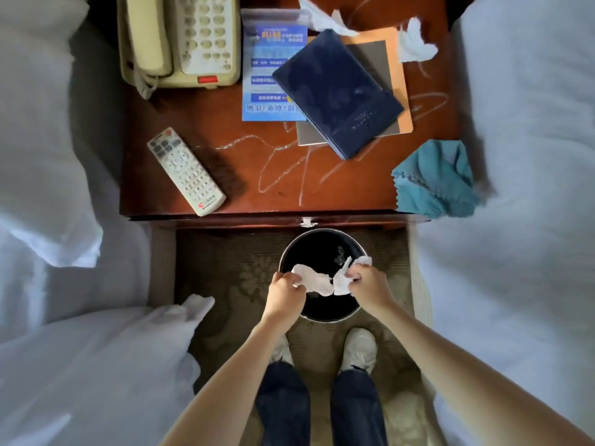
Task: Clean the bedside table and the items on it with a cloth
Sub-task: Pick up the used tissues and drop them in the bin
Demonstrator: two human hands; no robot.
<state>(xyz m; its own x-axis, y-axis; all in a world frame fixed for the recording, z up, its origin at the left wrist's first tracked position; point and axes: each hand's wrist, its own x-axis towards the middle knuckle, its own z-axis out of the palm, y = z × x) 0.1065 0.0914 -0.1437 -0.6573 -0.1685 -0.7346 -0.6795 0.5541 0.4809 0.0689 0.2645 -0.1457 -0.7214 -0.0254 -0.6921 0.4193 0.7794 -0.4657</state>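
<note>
We see soft, even light and a dim floor; the table (322, 188) shines faintly, and the frame edges bend and blur.
</note>
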